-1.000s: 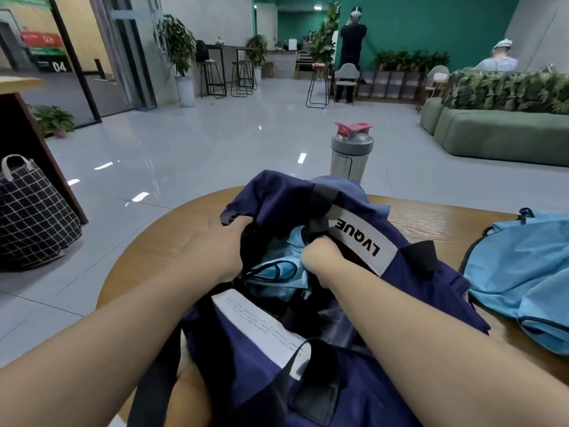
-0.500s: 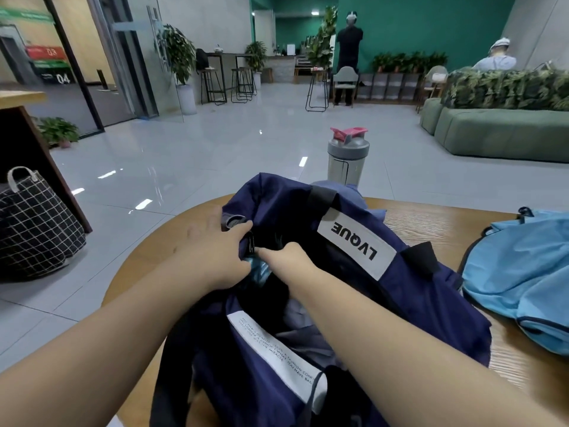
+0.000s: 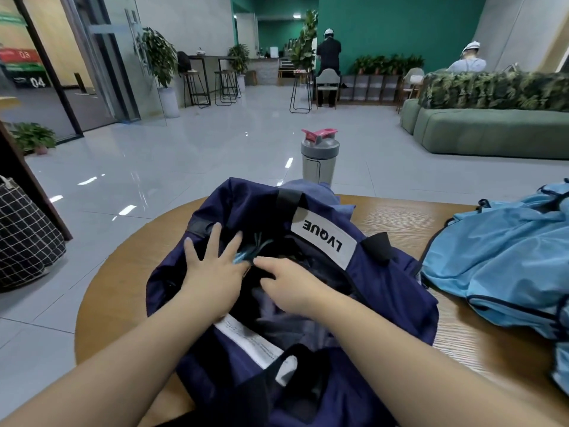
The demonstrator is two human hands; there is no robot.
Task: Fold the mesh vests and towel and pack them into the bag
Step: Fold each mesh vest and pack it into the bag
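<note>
A: Where does the packing stand?

B: The navy bag (image 3: pixel 385 272) lies on the wooden table (image 3: pixel 400 217) with its mouth gaping. The left hand (image 3: pixel 212 272) lies flat on the bag's left flap, fingers straight and spread, pressing the fabric down. Just beside its fingertips, at the lip of the opening, a scrap of light blue mesh vest (image 3: pixel 243 255) pokes out.

A: And the other hand?

B: The right hand (image 3: pixel 286 285) reaches in toward that scrap, fingers extended and loosely bent. They are motion-blurred, so I cannot tell whether they pinch the mesh or only touch it.

A: How would you do this step well?

B: I'd keep the left palm anchoring the flap so the mouth stays wide, and let the right fingers push the vest down and away from the lip, deep under the label side. Mesh is light and slippery; it may spring back if only poked at one corner, so press it flat.

A: What's left?

B: More light blue fabric (image 3: pixel 498 263) lies heaped on the table well to the right of both hands, seemingly another vest, partly cut off by the frame edge.

A: What can't you see?

B: The bag's interior is dark, so what's already packed is hidden. A bluish cloth (image 3: pixel 311 192) behind the bag, near the shaker bottle (image 3: pixel 318 155), might be the towel; I can't confirm.
</note>
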